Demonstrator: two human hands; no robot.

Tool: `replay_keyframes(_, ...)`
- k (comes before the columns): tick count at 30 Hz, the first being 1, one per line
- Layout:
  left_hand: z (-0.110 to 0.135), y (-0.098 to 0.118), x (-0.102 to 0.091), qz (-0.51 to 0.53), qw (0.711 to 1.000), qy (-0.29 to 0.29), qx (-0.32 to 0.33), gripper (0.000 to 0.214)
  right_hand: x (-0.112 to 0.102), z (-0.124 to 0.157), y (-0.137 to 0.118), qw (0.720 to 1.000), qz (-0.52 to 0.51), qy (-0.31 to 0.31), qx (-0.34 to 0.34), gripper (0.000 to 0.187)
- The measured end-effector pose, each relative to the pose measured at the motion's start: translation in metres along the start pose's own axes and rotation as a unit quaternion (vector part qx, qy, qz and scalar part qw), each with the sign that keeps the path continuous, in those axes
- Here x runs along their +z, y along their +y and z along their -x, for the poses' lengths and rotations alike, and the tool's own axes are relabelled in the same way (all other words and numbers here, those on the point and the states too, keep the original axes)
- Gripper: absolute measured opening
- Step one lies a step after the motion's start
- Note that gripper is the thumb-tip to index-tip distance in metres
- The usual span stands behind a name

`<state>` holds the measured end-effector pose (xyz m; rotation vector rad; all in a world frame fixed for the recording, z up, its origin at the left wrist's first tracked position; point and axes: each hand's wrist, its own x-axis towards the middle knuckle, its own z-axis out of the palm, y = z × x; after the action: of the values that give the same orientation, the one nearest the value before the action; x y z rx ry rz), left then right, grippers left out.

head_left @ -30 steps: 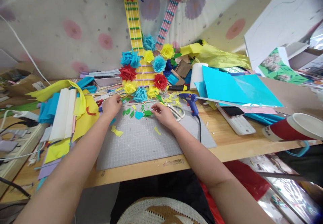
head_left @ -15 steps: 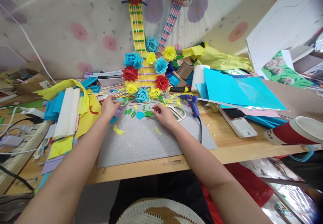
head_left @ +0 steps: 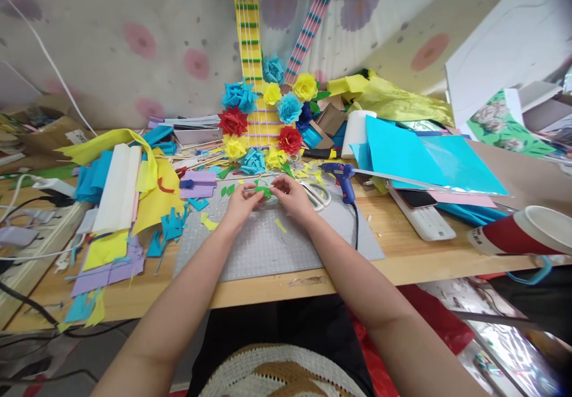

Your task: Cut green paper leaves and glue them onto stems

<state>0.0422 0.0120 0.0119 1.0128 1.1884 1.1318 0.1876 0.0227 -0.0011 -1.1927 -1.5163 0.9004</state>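
My left hand (head_left: 242,205) and my right hand (head_left: 290,197) are close together above the grey cutting mat (head_left: 268,254). Between their fingertips is a green paper leaf (head_left: 263,191), pinched from both sides. Several loose green leaves (head_left: 227,190) lie left of the hands. Just beyond stands a yellow paper guitar (head_left: 250,45), ringed with red, blue and yellow paper flowers (head_left: 252,161). White-handled scissors (head_left: 319,195) rest beside my right hand, partly hidden by it. A blue glue gun (head_left: 342,179) lies further right.
Folded crepe paper (head_left: 118,194) and a power strip (head_left: 40,236) are on the left. Blue sheets (head_left: 415,158), a white device (head_left: 424,218) and a red-and-white cup (head_left: 522,230) lie right. A pink paper guitar neck (head_left: 308,33) leans behind. Paper scraps litter the table.
My left hand has moved right from the mat's far left side to meet my right hand. The green leaf is now held between them; the view has shifted slightly.
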Motion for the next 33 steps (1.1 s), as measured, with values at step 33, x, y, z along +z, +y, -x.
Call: replay_keyframes(33,0.001,-0.005,-0.01,0.002,0.992,0.073,0.101,0.038,-0.066,0.015,-0.021,0.782,0.605,-0.054,0.137,0.04)
